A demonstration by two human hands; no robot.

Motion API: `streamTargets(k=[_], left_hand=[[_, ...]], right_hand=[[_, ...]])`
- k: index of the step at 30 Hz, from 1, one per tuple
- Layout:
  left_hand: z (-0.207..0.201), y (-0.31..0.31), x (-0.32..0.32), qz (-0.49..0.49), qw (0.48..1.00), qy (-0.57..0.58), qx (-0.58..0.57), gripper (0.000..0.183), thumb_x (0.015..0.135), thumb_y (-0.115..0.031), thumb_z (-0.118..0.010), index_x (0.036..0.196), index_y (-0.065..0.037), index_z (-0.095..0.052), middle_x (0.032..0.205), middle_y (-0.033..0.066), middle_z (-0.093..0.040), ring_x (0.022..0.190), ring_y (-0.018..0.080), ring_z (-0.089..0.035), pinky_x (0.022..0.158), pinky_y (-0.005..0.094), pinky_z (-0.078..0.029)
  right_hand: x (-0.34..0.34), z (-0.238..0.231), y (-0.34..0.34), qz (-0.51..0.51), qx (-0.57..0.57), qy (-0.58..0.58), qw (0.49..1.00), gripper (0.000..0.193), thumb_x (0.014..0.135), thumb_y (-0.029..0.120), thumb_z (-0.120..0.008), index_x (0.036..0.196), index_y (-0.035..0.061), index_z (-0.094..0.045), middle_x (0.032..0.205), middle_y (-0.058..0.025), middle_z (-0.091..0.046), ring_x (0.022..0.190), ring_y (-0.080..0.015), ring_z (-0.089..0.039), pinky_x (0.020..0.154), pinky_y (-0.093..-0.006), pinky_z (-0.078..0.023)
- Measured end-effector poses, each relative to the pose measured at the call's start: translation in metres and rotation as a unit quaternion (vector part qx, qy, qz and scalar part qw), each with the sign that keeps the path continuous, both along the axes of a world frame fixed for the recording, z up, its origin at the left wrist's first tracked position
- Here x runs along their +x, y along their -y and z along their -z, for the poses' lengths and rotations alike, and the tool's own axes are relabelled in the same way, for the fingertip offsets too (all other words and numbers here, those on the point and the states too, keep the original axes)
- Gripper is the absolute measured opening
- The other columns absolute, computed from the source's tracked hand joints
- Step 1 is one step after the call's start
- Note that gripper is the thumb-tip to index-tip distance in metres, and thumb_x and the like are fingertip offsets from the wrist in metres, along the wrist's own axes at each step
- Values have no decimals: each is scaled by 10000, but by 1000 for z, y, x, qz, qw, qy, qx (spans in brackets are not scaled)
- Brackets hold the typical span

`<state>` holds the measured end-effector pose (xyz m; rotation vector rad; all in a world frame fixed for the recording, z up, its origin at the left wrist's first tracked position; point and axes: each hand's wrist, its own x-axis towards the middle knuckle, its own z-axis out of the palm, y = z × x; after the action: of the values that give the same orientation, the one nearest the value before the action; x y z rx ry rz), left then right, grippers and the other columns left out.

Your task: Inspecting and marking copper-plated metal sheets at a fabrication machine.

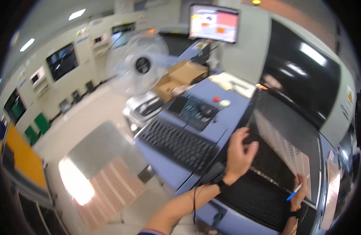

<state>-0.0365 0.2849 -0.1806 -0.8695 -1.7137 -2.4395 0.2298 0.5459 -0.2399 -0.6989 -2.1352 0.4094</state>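
Observation:
My left hand (239, 154) is raised over the left edge of the dark machine bed, its fingers apart and curved, with nothing in them. Between the fingers of my right hand (300, 196) is a slim blue-and-white pen (294, 193), its blue end pointing down to the left. That hand is also at the near corner of a thin, pale brownish patterned sheet (301, 158), which slants across the bed. Blur hides whether those fingers grip the sheet. Nearer to me lies a black ribbed surface (258, 201).
Left of the bed, a blue console carries a black keyboard (178, 145), a control panel (192, 111) and a red button (216, 99). Behind are a cardboard box (180, 80), a fan (139, 64) and a monitor (214, 23). Copper-coloured panels (110, 192) rest on a metal table (100, 145) at left.

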Motion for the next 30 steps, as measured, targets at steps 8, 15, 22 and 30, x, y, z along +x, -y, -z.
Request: streamTargets(k=[8,15,22,30], left_hand=[[11,48,136,115,992,55,-9,456,882,-142,-681,1283,40,-562,1259,247,-601,1206,329,-582,1033,405,-446],[23,186,150,32,993,112,-28,406,954,-87,-688,1327,25,-571,1143,87,-678,1015,177,-636,895,330,-512],[40,255,166,143,953,267,16,247,941,32,-668,1188,44,-661,922,50,-709,825,89,-653,666,235,-515],[63,294,123,45,963,247,-95,678,903,-23,-648,1499,46,-333,1253,226,-639,1090,298,-657,925,443,-570]], right_hand=[[19,-108,220,-247,-136,80,956,636,942,309,-726,1395,-77,-501,1318,-258,-618,1224,-346,-599,1032,-441,-473],[106,-77,171,-132,-232,-196,944,728,1076,514,-189,1340,-69,-535,1127,-333,-655,1089,-465,-639,952,-511,-534],[148,-40,169,-39,-302,-184,935,361,1026,176,-559,1267,-93,-569,941,-192,-667,789,-231,-622,725,-331,-536],[70,-15,175,-71,-423,-129,894,194,990,172,-645,947,-8,-704,734,-34,-658,648,-77,-576,579,-236,-447]])
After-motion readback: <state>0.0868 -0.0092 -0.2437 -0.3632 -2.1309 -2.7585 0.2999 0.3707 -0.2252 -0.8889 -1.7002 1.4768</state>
